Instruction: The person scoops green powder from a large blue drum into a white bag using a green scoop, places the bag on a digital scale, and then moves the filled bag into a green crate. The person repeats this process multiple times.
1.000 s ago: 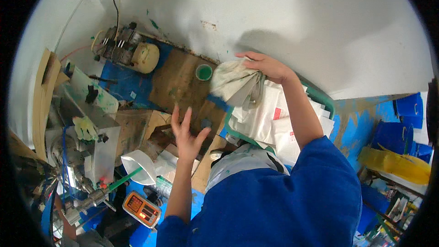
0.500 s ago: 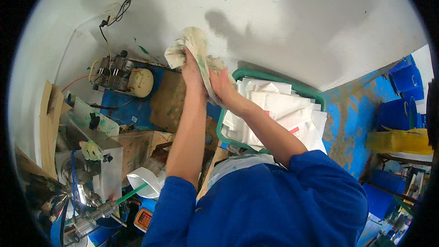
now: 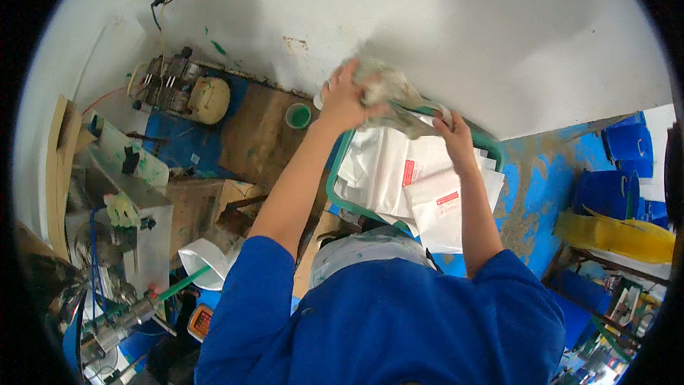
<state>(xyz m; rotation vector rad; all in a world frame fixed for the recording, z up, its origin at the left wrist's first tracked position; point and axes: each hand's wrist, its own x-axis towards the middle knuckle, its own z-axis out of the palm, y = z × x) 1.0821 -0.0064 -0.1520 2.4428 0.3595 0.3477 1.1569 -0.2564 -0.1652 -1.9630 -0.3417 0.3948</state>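
Note:
A pale, stained rag (image 3: 392, 93), blurred by motion, is stretched between my hands in front of the wall. My left hand (image 3: 343, 103) grips its left end, with the thumb toward the cloth and some fingertips smeared. At the rag's right end, my right hand (image 3: 456, 141) pinches a corner between thumb and fingers. Below the rag stands a green-rimmed tub (image 3: 333, 184) full of flat white packages (image 3: 388, 171) with red labels. An open cup of green paste or paint (image 3: 298, 116) sits left of the tub, near my left forearm.
A small motor-like machine (image 3: 178, 93) with cables stands by the wall at left. Metal equipment (image 3: 117, 321) and a white scoop-like container (image 3: 203, 262) are at lower left. On the right are blue buckets (image 3: 605, 192) and a yellow container (image 3: 616, 237). Brown stains mark the blue floor (image 3: 527, 192).
Both hands have moved right and spread apart, pulling the bunched rag out between them. The green-filled cup has come into sight, and more of the tub's packages show.

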